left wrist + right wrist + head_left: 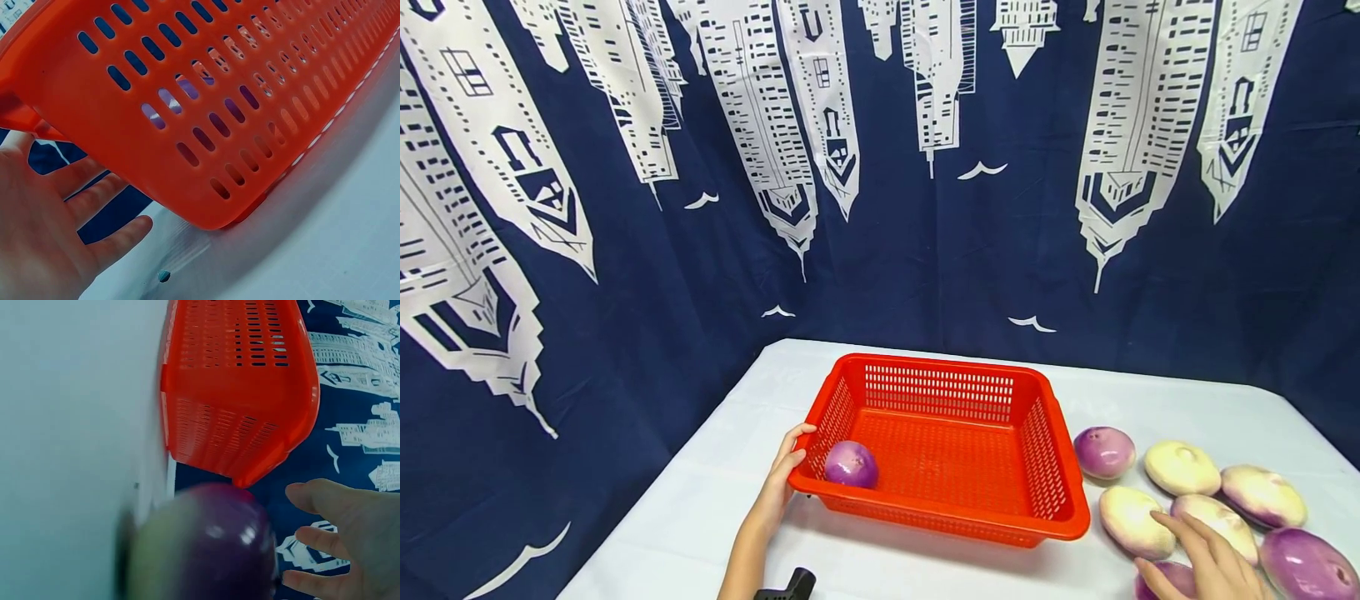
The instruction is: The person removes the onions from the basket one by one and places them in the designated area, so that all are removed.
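Observation:
A red plastic basket (940, 450) with slotted walls stands on the table. One purple onion-like vegetable (851, 464) lies inside its near left corner. My left hand (778, 477) touches the basket's left rim; the left wrist view shows its fingers (119, 240) fairly straight and spread beside the corner. To the basket's right, my right hand (1213, 560) reaches over several glossy purple and cream onion-like vegetables, its fingers relaxed and apart. A cream one (1135, 521) and a purple one (1168, 577) are nearest to its fingertips. In the right wrist view, a blurred purple-and-cream vegetable (212, 550) fills the foreground.
More such vegetables lie at the right: a purple one (1104, 452) beside the basket, a cream one (1182, 468) and a large purple one (1309, 565). Behind the white table (737, 442) hangs a dark blue cloth (925, 275) with white building prints. A black device (790, 586) sits at my left wrist.

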Demonstrator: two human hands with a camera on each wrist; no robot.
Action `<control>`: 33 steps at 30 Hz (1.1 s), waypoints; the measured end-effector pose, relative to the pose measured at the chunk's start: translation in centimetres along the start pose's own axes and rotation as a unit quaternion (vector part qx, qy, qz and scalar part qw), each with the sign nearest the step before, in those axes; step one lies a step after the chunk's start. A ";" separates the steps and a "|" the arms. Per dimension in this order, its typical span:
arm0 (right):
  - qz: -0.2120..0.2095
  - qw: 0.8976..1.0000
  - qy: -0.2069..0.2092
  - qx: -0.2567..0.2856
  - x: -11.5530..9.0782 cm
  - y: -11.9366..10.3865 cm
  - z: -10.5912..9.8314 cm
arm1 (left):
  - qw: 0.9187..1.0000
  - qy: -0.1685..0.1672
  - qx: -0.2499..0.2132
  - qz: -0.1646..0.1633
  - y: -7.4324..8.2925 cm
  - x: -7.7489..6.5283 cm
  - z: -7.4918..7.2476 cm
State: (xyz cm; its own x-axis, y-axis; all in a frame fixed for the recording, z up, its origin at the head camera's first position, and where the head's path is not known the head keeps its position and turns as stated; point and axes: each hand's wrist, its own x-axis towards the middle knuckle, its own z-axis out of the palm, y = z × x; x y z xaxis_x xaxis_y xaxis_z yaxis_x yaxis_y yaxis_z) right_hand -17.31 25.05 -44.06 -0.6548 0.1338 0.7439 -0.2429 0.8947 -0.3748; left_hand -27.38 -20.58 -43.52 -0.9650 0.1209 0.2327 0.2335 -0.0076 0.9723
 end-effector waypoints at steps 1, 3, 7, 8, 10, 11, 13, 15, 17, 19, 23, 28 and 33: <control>0.003 1.000 -0.026 -0.003 0.5 0.0 -0.3 | 1.000 0.002 0.000 -0.002 0.0 0.0 0.0; 0.014 0.997 -0.078 -0.012 1.6 0.3 -0.8 | 1.000 0.004 0.001 -0.005 0.0 0.0 0.0; 0.040 0.985 -0.163 -0.034 3.4 0.2 -1.6 | 1.000 0.005 0.001 -0.005 0.1 0.1 -0.1; 0.036 0.986 -0.161 -0.035 3.7 0.0 -1.6 | 1.000 0.006 0.000 -0.005 0.1 0.1 -0.1; 0.017 0.988 -0.150 -0.030 4.3 -0.5 -1.6 | 1.000 0.005 0.001 -0.003 0.1 0.1 -0.1; 0.009 0.989 -0.145 -0.029 4.5 -0.8 -1.6 | 1.000 0.006 0.001 -0.003 0.1 0.1 -0.1; -0.005 0.989 -0.143 -0.033 5.0 -1.6 -1.6 | 1.000 0.007 0.002 -0.003 0.1 0.1 -0.2; -0.010 0.988 -0.150 -0.037 5.5 -2.4 -1.6 | 1.000 0.008 0.004 -0.002 0.1 0.2 -0.2; -0.015 0.988 -0.151 -0.036 6.0 -3.4 -1.5 | 1.000 0.010 0.004 -0.003 0.1 0.3 -0.2; -0.026 0.988 -0.149 -0.033 6.3 -4.3 -1.2 | 1.000 0.009 0.004 -0.002 0.0 0.4 -0.2; -0.062 0.990 -0.127 -0.013 6.9 -6.0 -0.6 | 1.000 0.009 0.003 -0.002 0.0 0.4 -0.3; -0.095 0.989 -0.112 -0.008 7.3 -7.8 0.6 | 1.000 0.009 0.003 0.004 0.1 0.2 -0.2; -0.119 0.987 -0.104 -0.011 7.6 -9.2 2.2 | 1.000 0.003 0.009 0.003 0.0 0.1 -0.2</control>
State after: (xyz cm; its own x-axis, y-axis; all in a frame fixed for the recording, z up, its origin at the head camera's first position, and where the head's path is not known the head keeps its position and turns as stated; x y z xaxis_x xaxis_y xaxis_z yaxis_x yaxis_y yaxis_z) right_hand -21.57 16.87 -36.15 -0.7140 -0.1700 0.6793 -0.3934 0.8999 -0.1883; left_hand -27.50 -20.77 -43.54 -0.9641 0.1150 0.2394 0.2419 0.0087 0.9703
